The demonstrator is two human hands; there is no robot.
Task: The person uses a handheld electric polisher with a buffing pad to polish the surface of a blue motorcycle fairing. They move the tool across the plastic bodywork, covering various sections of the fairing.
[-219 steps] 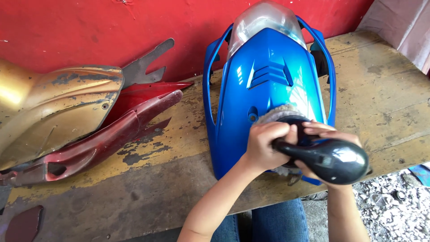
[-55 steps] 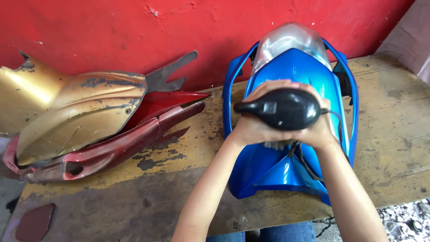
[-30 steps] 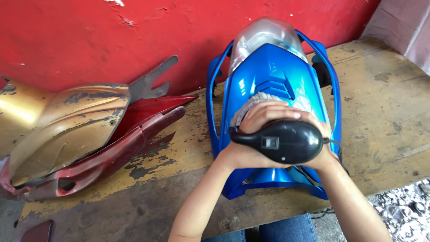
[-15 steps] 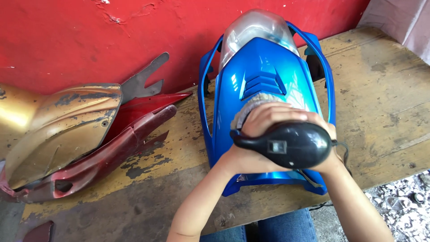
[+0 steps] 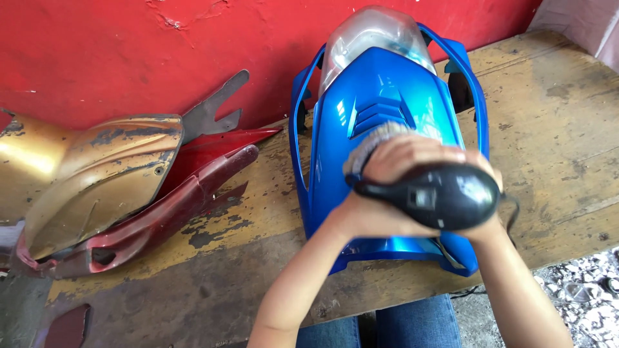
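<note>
Both hands were on a black rear-view mirror housing (image 5: pixel 445 196) held just above the lower half of a blue scooter front fairing (image 5: pixel 387 122). Left hand (image 5: pixel 371 212) gripped the mirror's stalk end at 9 o'clock, fingers closed around it; right hand (image 5: pixel 419 151) lay over the top from 12 o'clock, fingers curled onto the housing, wrist at 3 o'clock. A grey ribbed piece (image 5: pixel 371 145) showed just beyond the fingers, cannot tell what it was. A thin black cable (image 5: pixel 512 212) hung off the mirror at 3 o'clock. Fairing lay face up on a worn wooden bench (image 5: pixel 554 129), clear headlight lens (image 5: pixel 371 35) at 12 o'clock touching or nearly touching the red wall (image 5: pixel 129 51); its bottom edge overhung the bench's near edge at 6 o'clock. Open bench surface at 3 o'clock, out to the frame edge. At 9 o'clock, a bare strip of bench, then a gold body panel (image 5: pixel 90 174) stacked on dark red panels (image 5: pixel 174 206), leaning on the wall, well apart from the hands. Jeans-clad knees (image 5: pixel 380 325) at 6 o'clock, gravel floor (image 5: pixel 580 283) at 4 o'clock.
</note>
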